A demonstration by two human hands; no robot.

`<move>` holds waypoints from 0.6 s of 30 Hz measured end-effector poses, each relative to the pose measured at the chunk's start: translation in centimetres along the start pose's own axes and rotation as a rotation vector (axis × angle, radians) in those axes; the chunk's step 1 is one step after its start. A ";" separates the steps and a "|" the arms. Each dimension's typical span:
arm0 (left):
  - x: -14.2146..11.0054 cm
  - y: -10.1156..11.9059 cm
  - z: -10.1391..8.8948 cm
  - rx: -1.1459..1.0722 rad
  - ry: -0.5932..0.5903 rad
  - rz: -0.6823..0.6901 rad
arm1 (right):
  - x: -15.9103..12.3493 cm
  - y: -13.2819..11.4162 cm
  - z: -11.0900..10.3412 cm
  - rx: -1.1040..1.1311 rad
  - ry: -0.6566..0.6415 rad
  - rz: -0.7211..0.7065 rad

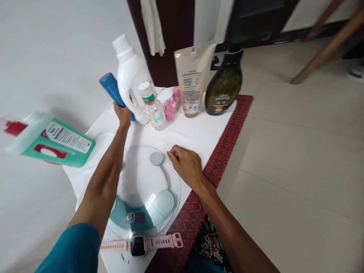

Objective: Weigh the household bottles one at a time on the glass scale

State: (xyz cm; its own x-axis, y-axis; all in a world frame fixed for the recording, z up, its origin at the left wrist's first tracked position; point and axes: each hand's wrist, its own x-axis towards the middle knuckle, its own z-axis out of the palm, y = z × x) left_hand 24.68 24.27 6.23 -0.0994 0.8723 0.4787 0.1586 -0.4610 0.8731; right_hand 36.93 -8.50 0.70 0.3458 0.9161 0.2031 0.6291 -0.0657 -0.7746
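Note:
My left hand [123, 114] is closed around the lower end of a blue bottle [112, 89], held tilted just in front of a white jug [131, 76]. My right hand [186, 163] rests on the white cloth [196, 134] with its fingers curled, touching the right rim of a round glass scale [143, 189]. The scale's small display reads dimly near its front edge. Nothing shows inside the right hand.
On the cloth stand a small clear bottle [153, 107], a pink packet [172, 101], a beige pouch [192, 77] and a dark bottle [224, 83]. A green jug [54, 140] lies at the left. A pink smartwatch [139, 244] lies in front. A red mat [227, 132] borders the tiled floor.

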 end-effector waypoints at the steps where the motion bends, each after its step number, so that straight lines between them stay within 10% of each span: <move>1: -0.2 -0.3 0.0 0.017 0.001 -0.028 | 0.0 0.2 0.1 0.014 0.010 -0.010; 13: -3.2 0.7 -7.3 0.164 -0.320 -0.148 | -0.1 0.8 0.2 0.069 0.035 -0.018; 18: -5.1 4.3 -17.1 0.408 0.212 0.305 | -0.1 0.6 0.1 0.070 0.032 -0.012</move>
State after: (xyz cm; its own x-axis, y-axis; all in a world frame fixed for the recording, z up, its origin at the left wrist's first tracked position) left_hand 9.08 15.01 9.13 -0.1782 0.6377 0.7494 0.5751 -0.5504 0.6052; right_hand 37.24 -8.57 0.17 0.3610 0.9036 0.2306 0.5833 -0.0259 -0.8118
